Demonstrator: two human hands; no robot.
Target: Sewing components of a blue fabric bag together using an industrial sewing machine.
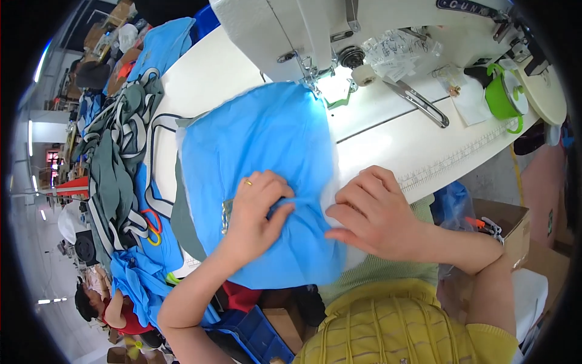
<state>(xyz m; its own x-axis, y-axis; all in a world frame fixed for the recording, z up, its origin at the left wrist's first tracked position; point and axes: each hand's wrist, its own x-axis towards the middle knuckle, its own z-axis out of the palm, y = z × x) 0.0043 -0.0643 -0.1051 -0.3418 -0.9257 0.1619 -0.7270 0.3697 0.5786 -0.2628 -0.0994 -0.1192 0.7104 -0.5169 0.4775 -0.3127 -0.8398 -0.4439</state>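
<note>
A blue fabric piece (260,133) with a whitish edge lies across the sewing table, its far corner under the needle area of a white sewing machine (273,36). My left hand (257,206), with a ring on one finger, pinches a fold in the middle of the fabric. My right hand (373,215) grips the right edge with curled fingers, its thumb against the cloth. Between the two hands the fabric is bunched into creases. Near my left wrist, a small metallic strip (226,216) shows on the fabric. The fabric's near end hangs over the table edge.
Metal snips (418,103), a green lidded pot (503,94) and a plastic bag of small parts (403,51) lie right of the needle. Grey-green pieces with white-edged straps (121,145) pile up at left, beside orange-and-yellow-handled scissors (153,227). A blue crate (257,333) stands below; another person (121,309) works far left.
</note>
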